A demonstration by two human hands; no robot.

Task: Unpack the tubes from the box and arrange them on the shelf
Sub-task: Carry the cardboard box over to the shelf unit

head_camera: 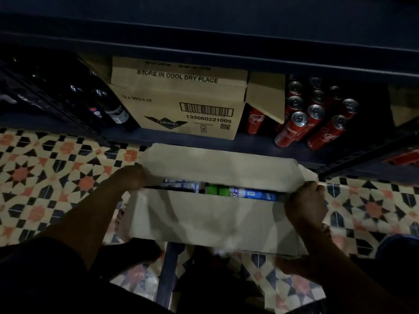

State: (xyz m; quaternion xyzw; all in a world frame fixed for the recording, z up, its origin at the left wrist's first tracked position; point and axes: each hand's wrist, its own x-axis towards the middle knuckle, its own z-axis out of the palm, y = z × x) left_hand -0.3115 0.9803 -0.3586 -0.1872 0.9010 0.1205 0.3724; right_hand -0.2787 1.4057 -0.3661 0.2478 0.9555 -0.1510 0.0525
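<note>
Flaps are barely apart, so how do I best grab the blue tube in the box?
From above, through the gap between the box flaps. The blue tube lies lengthwise along that slit, so pinch its exposed middle across its width.

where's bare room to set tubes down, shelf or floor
Bare tiled floor lies left of the box, in front of the black crate, and again right of it. The bottom shelf is crowded: crate, printed carton and cola cans side by side, leaving only a narrow front strip.
</note>
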